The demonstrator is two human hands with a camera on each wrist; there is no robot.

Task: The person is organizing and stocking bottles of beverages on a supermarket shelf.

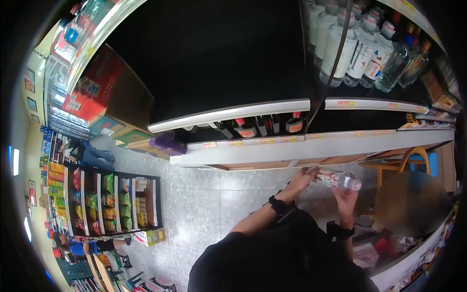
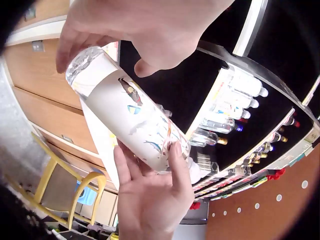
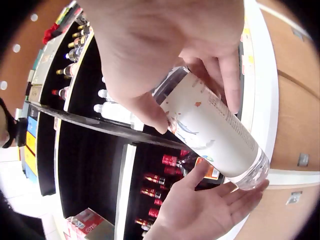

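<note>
A clear bottle (image 1: 331, 178) with a white printed label lies tilted between both hands in front of the person. My right hand (image 1: 345, 198) grips it near the neck, thumb on one side and fingers around the other, as the right hand (image 2: 152, 200) in the left wrist view also shows. At the base end is my left hand (image 1: 301, 179). In the right wrist view, the left hand (image 3: 205, 207) has its fingers fairly straight under the base, thumb spread apart from the label. A white cap (image 1: 356, 185) closes the bottle's neck.
Similar white-labelled bottles (image 1: 357, 53) stand on the upper right shelf. Red-capped bottles (image 1: 243, 127) line a lower shelf. Cabinet doors (image 2: 50, 90) run beneath. A yellow chair (image 1: 413, 158) stands at the right. Snack racks (image 1: 114, 202) and people (image 1: 92, 155) are to the left; boxes (image 1: 109, 92) sit upper left.
</note>
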